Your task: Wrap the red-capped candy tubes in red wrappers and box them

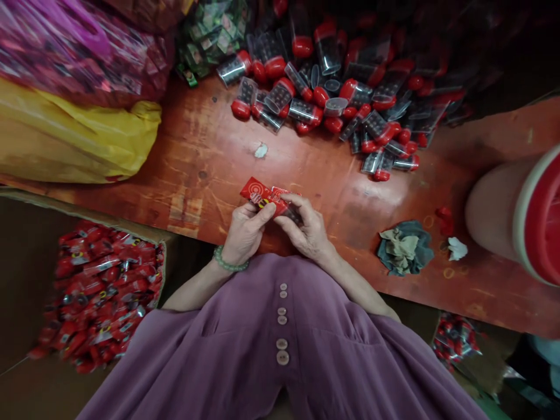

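Just above the table's front edge, both hands meet on a red printed packet [254, 189] with circle designs. My left hand [245, 232], a green bead bracelet at its wrist, pinches the packet between thumb and fingers. My right hand [310, 232] curls round the packet's right end, where a clear container with dark beads [293, 214] shows partly under its fingers. Whether container and packet are joined cannot be made out. Beyond the hands lies a heap of clear containers with red caps [306, 111], many with dark beads inside.
An open carton [163, 274] of red packed pieces stands at lower left. Yellow [100, 140] and pink-red bags [131, 64] lie at upper left, beside green packets [214, 35]. On the right of the table [210, 169] are a crumpled cloth [405, 248] and a red-rimmed bucket [494, 207].
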`<action>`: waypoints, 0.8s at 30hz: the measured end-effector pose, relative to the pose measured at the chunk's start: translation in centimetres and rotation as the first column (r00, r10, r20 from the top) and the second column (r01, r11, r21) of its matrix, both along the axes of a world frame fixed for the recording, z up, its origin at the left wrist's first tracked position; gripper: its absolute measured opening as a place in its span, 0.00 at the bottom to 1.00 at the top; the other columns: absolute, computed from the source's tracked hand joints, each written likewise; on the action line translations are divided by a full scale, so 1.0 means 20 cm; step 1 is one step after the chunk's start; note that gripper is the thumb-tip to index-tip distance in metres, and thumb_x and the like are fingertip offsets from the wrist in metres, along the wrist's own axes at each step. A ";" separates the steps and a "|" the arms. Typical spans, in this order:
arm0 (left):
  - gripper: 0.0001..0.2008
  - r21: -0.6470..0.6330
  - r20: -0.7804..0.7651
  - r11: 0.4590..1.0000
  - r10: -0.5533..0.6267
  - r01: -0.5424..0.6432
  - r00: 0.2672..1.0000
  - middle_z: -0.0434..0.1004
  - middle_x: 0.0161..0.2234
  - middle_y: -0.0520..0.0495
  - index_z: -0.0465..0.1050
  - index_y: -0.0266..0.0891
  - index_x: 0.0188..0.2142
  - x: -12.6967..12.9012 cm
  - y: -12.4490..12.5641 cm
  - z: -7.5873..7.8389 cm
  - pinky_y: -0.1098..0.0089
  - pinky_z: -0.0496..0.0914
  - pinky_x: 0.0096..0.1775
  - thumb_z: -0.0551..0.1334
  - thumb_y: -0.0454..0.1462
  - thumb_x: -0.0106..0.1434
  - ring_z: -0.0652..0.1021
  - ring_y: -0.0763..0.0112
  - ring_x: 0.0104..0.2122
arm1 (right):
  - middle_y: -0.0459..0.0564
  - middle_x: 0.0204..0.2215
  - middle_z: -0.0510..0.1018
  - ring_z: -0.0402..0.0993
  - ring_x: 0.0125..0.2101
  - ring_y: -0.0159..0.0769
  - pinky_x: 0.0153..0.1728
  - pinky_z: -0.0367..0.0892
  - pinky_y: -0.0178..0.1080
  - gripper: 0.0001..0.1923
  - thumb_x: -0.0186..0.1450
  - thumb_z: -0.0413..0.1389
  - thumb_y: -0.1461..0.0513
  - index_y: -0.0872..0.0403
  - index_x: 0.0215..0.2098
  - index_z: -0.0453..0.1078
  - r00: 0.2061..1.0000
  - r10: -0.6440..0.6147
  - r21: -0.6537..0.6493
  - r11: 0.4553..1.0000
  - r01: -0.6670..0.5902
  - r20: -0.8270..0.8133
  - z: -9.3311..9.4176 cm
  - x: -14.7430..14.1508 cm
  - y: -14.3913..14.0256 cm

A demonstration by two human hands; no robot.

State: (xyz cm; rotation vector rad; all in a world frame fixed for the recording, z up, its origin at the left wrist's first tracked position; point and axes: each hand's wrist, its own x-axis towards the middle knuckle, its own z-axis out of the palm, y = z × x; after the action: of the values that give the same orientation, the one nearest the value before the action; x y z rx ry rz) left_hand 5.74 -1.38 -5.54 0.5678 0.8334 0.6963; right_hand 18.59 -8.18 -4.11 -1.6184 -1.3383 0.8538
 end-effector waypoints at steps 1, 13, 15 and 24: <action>0.17 -0.021 -0.004 1.000 0.018 -0.018 1.000 0.84 0.32 0.49 0.81 0.38 0.32 0.00 0.01 0.00 0.65 0.75 0.47 0.76 0.47 0.49 0.82 0.69 0.35 | 0.53 0.48 0.78 0.77 0.42 0.38 0.45 0.73 0.41 0.22 0.68 0.57 0.54 0.51 0.58 0.63 0.999 0.009 -0.021 1.000 -0.010 -0.041 0.00 0.00 0.00; 0.12 -0.034 0.018 0.994 0.104 -0.103 0.994 0.82 0.29 0.51 0.81 0.40 0.27 0.04 0.05 0.01 0.68 0.74 0.44 0.77 0.43 0.46 0.80 0.71 0.31 | 0.50 0.46 0.82 0.80 0.42 0.35 0.44 0.76 0.40 0.16 0.68 0.58 0.58 0.49 0.54 0.70 0.998 -0.024 0.052 0.998 0.027 -0.053 -0.03 0.03 0.00; 0.12 -0.033 0.030 0.994 0.104 -0.103 0.994 0.81 0.28 0.52 0.80 0.40 0.27 0.05 0.05 0.00 0.68 0.74 0.42 0.76 0.43 0.47 0.79 0.72 0.30 | 0.50 0.47 0.82 0.80 0.44 0.36 0.46 0.76 0.41 0.16 0.68 0.58 0.59 0.49 0.55 0.70 1.000 -0.018 0.123 0.992 0.018 -0.002 -0.04 0.03 0.01; 0.14 0.076 -0.037 0.996 0.041 -0.038 0.998 0.81 0.27 0.51 0.81 0.39 0.27 0.05 0.08 -0.01 0.71 0.73 0.38 0.76 0.46 0.49 0.78 0.74 0.27 | 0.53 0.54 0.78 0.77 0.52 0.39 0.54 0.74 0.43 0.22 0.70 0.56 0.58 0.49 0.61 0.64 0.998 -0.070 0.110 0.991 0.071 -0.007 -0.05 0.00 0.01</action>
State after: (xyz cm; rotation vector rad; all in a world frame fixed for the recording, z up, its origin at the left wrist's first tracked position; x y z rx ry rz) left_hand 6.71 0.27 -5.68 0.6352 0.8590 0.7571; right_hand 18.57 -7.99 -5.14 -1.5681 -1.2955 0.7275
